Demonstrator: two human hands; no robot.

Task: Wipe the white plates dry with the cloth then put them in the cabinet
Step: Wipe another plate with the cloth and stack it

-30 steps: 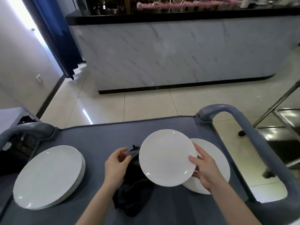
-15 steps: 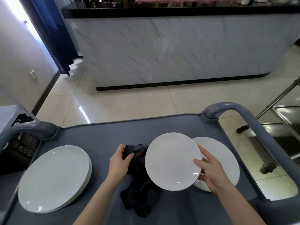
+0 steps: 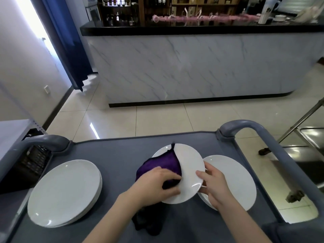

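— Our left hand (image 3: 157, 183) bunches the dark purple cloth (image 3: 162, 163) against the round white plate (image 3: 190, 163), and our right hand (image 3: 213, 186) pinches that plate's rim, holding it tilted above the grey cart (image 3: 114, 151).

— Then we should sweep in circles out to the rim, brace firmly, and dry the underside too.

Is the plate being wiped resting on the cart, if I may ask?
Lifted: the right hand grips the plate by its rim, above another plate.
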